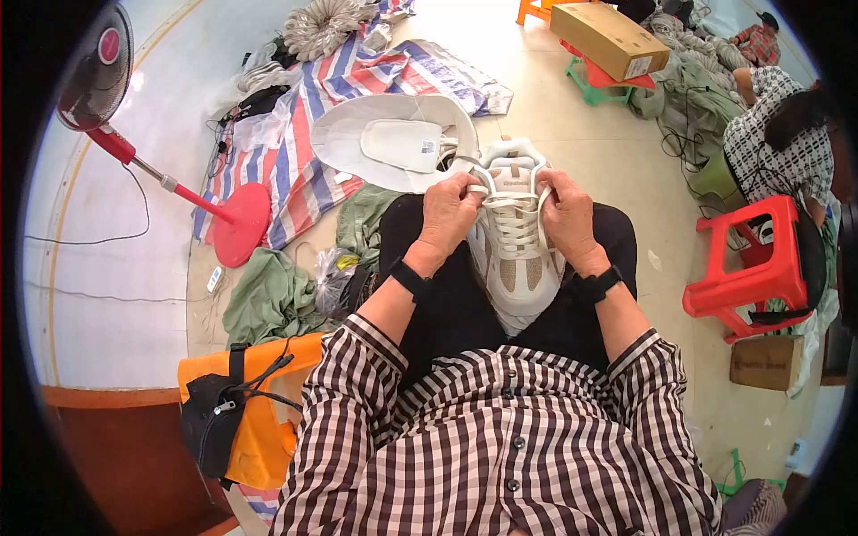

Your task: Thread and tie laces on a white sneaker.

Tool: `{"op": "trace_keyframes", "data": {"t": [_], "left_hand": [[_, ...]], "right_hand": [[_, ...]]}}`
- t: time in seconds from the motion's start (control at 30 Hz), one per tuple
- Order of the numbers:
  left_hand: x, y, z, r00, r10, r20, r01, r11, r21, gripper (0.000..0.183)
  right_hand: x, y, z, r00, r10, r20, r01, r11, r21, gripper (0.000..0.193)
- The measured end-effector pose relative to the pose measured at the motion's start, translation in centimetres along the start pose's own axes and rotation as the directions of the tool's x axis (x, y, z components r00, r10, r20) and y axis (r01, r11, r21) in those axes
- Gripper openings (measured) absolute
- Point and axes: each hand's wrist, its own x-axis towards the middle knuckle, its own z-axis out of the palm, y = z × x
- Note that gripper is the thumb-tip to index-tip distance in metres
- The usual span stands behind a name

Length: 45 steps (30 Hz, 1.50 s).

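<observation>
A white and beige sneaker (523, 272) rests on my black-trousered lap, its toe pointing toward me. White laces (516, 223) run through its eyelets. My left hand (447, 219) is closed at the left side of the collar, thumb and fingers pinching a shoelace. On the opposite side, my right hand (570, 219) pinches the lace's other part, and a loop hangs down beside the tongue. Just beyond my left knee lies a wide white tub (335, 134) with a pale flat oval piece (398, 146) in it, bearing a small label.
At the left stands a fan with a red base (241, 223). Green cloth (273, 299) and a striped tarp (286, 192) cover floor there. An orange bag (268, 438) sits near my left elbow. To the right are a red stool (746, 263), a cardboard box (610, 40) and a seated person (778, 134).
</observation>
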Motion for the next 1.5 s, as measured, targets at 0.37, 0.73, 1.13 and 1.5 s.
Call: {"op": "trace_keyframes", "data": {"t": [0.37,0.73,1.13,1.5], "left_hand": [[0.0,0.3,0.1,0.996,0.086,0.011,-0.086,0.993,0.083,0.01],[0.5,0.6,-0.2,0.987,0.16,0.024,-0.162,0.967,0.198,0.011],[0.9,0.4,0.4,0.985,0.171,0.03,-0.174,0.957,0.234,0.013],[0.8,-1.9,-0.2,0.99,-0.076,0.12,0.071,0.996,0.048,0.014]], "right_hand": [[0.1,0.1,-0.1,0.997,0.078,0.027,-0.079,0.996,0.051,0.021],[0.2,0.1,-0.1,1.0,0.022,0.0,-0.022,0.999,0.028,0.021],[-0.1,0.4,0.2,0.992,-0.106,0.069,0.115,0.985,-0.13,0.031],[0.0,-0.1,-1.5,0.985,0.146,0.088,-0.155,0.983,0.103,0.011]]}}
